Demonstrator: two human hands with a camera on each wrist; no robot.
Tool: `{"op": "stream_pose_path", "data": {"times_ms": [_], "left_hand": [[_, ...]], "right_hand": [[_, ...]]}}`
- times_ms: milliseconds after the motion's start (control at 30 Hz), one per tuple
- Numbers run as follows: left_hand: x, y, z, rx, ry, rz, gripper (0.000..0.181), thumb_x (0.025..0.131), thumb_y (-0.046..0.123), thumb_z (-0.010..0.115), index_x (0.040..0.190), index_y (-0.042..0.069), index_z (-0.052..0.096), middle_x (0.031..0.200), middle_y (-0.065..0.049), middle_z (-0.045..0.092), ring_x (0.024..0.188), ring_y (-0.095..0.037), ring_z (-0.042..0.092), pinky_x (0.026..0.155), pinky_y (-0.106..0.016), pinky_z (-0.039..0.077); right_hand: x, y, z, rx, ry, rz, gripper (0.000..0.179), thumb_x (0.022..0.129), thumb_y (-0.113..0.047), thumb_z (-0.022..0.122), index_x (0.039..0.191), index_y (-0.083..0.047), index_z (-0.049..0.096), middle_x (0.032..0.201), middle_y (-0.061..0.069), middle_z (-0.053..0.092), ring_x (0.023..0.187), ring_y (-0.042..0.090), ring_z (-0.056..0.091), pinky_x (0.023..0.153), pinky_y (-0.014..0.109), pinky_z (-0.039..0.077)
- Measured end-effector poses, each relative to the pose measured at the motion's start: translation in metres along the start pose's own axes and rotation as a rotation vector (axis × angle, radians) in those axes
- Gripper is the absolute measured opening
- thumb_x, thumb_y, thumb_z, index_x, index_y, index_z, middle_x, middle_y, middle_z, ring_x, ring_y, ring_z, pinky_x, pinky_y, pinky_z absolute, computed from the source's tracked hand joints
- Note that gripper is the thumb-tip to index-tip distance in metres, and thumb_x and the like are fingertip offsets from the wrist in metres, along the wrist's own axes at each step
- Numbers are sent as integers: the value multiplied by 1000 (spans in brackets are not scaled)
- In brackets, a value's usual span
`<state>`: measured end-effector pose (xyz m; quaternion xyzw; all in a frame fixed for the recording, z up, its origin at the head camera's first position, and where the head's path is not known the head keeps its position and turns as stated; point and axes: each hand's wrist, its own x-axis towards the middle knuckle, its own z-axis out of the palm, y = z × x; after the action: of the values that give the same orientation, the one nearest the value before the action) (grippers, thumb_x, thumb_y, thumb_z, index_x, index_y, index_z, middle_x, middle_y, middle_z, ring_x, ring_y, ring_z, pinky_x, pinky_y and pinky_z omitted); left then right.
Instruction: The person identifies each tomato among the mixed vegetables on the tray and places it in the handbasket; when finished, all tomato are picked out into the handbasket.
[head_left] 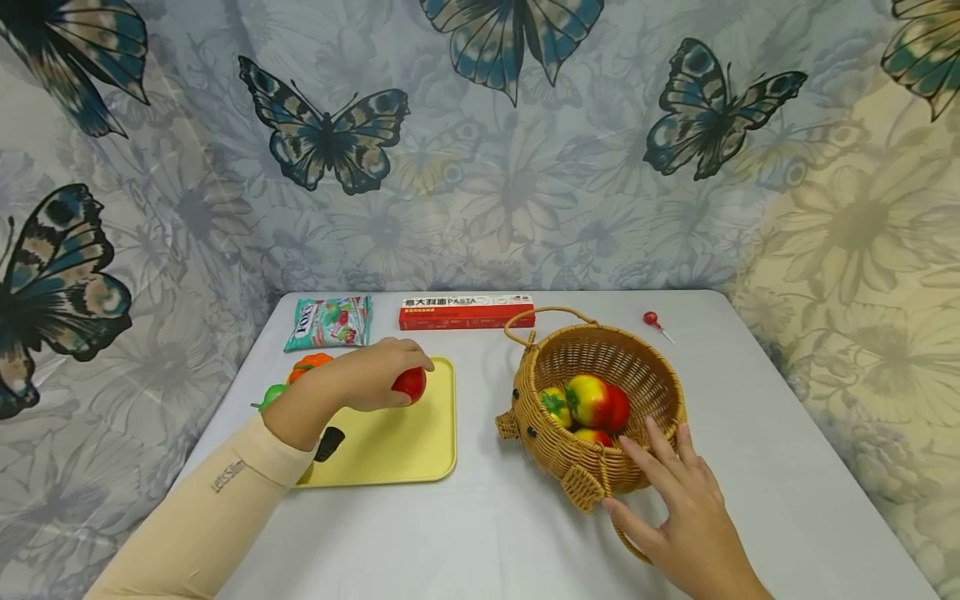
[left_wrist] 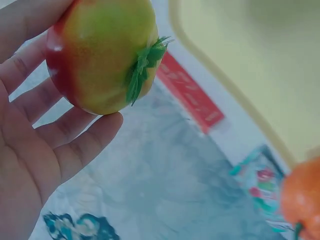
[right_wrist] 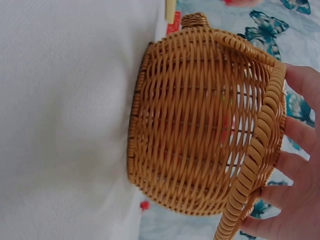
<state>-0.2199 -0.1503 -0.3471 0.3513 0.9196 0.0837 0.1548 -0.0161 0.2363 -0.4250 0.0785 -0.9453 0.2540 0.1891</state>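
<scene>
My left hand (head_left: 375, 375) grips a red-and-yellow toy fruit (left_wrist: 105, 55) with a green leafy top, over the yellow tray (head_left: 442, 433). Its thumb and fingers curl about the fruit's sides in the left wrist view. On the right stands a wicker basket (head_left: 555, 442) with an animal face. Several toy fruits (head_left: 588, 400) like the held one lie inside it. My right hand (head_left: 686, 521) is spread at the basket's near right rim, its straight fingertips touching the edge. The thumb lies beside the front handle (right_wrist: 257, 145).
An orange toy pumpkin (head_left: 309, 365) and a green toy vegetable (head_left: 272, 395) sit at the tray's left side, partly behind my left arm. Along the back are a teal candy bag (head_left: 330, 323), a red pasta box (head_left: 465, 312) and a small red item with a white stick (head_left: 652, 319).
</scene>
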Motion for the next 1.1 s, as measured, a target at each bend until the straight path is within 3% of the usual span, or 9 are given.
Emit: {"op": "stream_pose_path", "data": {"times_ms": [167, 333, 700, 900, 1100], "left_hand": [[12, 17, -15, 31, 21, 60, 48, 94, 22, 74, 140, 21, 60, 140, -1, 57, 127, -25, 51, 90, -38, 58], [23, 36, -29, 62, 15, 79, 50, 95, 25, 73, 143, 23, 57, 144, 0, 54, 131, -24, 47, 93, -40, 57], [44, 77, -49, 76, 19, 176, 53, 97, 23, 70, 146, 27, 54, 149, 4, 49, 135, -20, 44, 97, -35, 54], [57, 99, -58, 86, 39, 255, 49, 97, 24, 70, 144, 27, 55, 146, 5, 51, 133, -19, 45, 98, -33, 53], [70, 120, -56, 90, 50, 323, 48, 97, 25, 69, 143, 26, 56, 142, 6, 53, 129, -16, 47, 97, -31, 52]], "right_hand": [[0, 0, 1, 0, 6, -4, 78, 77, -35, 90, 146, -22, 58, 162, 19, 37, 156, 44, 12, 113, 80, 15], [0, 0, 1, -3, 11, -6, 78, 76, -35, 90, 146, -22, 58, 162, 19, 38, 156, 44, 13, 113, 79, 16], [-1, 1, 2, 1, 23, -18, 79, 76, -33, 90, 146, -22, 58, 163, 16, 37, 156, 46, 14, 113, 79, 17], [-1, 2, 2, 4, 28, -16, 79, 75, -33, 91, 146, -21, 58, 163, 15, 37, 156, 46, 14, 113, 79, 16], [0, 2, 3, 8, 39, -33, 79, 74, -31, 91, 146, -23, 58, 163, 14, 37, 155, 46, 16, 111, 81, 19]]}}
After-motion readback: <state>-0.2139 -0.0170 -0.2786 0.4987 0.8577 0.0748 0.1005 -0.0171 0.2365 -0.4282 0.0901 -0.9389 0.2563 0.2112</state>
